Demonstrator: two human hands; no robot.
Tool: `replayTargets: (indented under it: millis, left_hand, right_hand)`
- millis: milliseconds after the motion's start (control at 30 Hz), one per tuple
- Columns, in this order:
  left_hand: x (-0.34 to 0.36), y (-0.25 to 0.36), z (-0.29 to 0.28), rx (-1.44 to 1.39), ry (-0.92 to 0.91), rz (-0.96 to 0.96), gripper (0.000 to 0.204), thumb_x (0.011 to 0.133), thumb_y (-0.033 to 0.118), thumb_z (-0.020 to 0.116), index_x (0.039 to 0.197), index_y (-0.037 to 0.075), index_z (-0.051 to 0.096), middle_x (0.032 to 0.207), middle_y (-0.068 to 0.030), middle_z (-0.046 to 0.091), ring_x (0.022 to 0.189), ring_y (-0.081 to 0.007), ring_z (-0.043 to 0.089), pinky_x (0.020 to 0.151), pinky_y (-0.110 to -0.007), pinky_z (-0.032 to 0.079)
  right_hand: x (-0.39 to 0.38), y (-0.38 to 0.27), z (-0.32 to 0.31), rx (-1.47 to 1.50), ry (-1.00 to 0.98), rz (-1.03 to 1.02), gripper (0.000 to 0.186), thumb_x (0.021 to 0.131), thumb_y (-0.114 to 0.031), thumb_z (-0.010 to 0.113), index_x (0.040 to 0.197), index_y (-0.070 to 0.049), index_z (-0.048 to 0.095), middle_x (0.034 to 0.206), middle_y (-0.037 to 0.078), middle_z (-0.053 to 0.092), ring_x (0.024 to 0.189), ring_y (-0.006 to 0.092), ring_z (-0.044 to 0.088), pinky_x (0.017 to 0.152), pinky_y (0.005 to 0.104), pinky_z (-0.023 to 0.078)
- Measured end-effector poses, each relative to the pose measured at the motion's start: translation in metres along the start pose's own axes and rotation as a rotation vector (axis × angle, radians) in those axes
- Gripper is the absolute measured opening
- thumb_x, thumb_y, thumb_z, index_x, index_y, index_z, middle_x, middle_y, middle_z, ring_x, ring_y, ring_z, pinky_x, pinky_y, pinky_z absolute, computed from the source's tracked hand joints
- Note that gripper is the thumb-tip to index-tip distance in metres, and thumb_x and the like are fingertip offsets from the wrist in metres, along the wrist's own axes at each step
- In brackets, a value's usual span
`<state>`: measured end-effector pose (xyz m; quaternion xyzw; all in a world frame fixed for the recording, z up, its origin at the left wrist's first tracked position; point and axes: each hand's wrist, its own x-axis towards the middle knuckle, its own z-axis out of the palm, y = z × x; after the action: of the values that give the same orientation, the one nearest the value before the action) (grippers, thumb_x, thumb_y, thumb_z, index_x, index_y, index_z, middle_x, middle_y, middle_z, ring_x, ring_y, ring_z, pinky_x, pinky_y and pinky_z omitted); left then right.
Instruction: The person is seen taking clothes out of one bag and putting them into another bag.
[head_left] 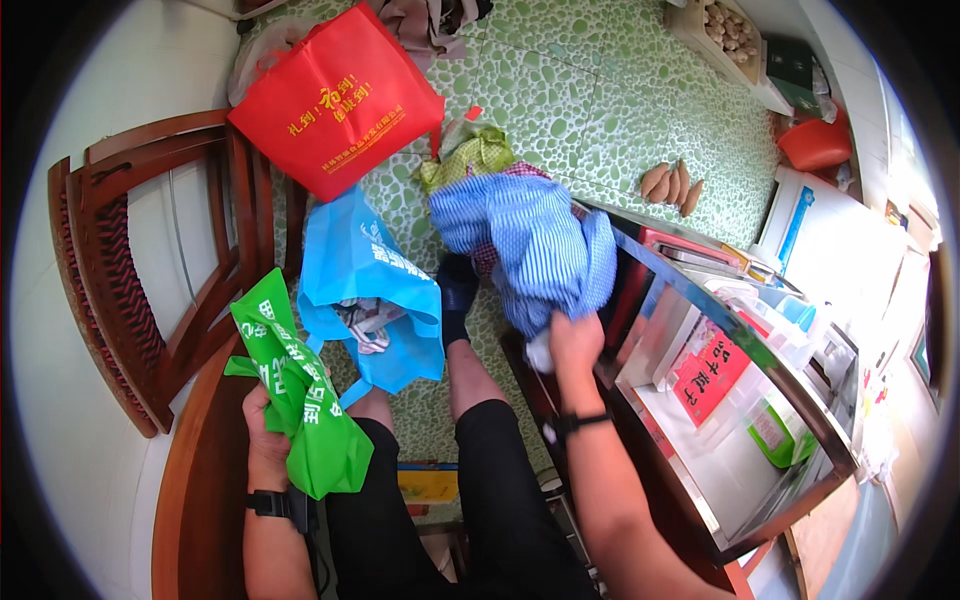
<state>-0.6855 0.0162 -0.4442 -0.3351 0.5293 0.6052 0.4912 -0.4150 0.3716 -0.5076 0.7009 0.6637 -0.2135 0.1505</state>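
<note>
My left hand (264, 428) is closed on a crumpled green fabric bag (305, 405) with white printing, held over my left thigh. My right hand (578, 342) grips the lower end of a blue-and-white striped garment (550, 235), bunched up above the floor. Something white shows beside my right fingers; I cannot make out what it is. Between my hands stands a light blue bag (412, 345), its mouth toward me and pale crumpled cloth (370, 325) inside. A yellow-green cloth (482, 152) lies just beyond the striped garment, partly covered by it.
A large red bag (335, 150) stands behind the blue one, next to wooden chairs (120, 260) at the left. On the right is a metal-framed glass case (720, 390) holding boxes and papers. Several sweet potatoes (672, 186) lie on the green-patterned floor (600, 110).
</note>
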Motion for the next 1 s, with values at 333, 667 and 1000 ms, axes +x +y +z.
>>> replayTargets:
  millis: [333,667,1000]
  left_hand:
    - [0.02,-0.011,-0.021,0.001,-0.042,0.062,0.036,0.091,0.007,0.054,0.125,-0.004,0.061,0.115,-0.0139,0.069,0.101,-0.0248,0.069,0.09,-0.035,0.057]
    - [0.018,-0.001,0.02,0.075,-0.004,0.045,0.034,0.088,0.002,0.062,0.12,-0.008,0.066,0.113,-0.0135,0.073,0.1,-0.0233,0.071,0.092,-0.033,0.054]
    - [-0.027,0.029,0.029,0.218,0.078,0.242,0.021,0.092,0.011,0.059,0.103,-0.002,0.071,0.099,-0.0049,0.072,0.087,-0.0142,0.066,0.08,-0.029,0.051]
  right_hand:
    - [0.124,-0.026,0.119,0.009,-0.188,0.022,0.077,0.068,-0.041,0.085,0.128,0.001,0.061,0.122,0.027,0.069,0.116,0.0434,0.065,0.101,0.046,0.051]
    - [0.076,-0.03,0.069,-0.015,-0.179,0.057,0.125,0.063,-0.054,0.091,0.153,0.008,0.029,0.13,0.033,0.063,0.12,0.045,0.063,0.103,0.0442,0.05]
    - [0.026,-0.068,0.005,0.553,-0.432,-0.046,0.03,0.09,-0.015,0.074,0.112,0.006,0.072,0.084,0.007,0.072,0.073,0.014,0.067,0.066,0.0284,0.053]
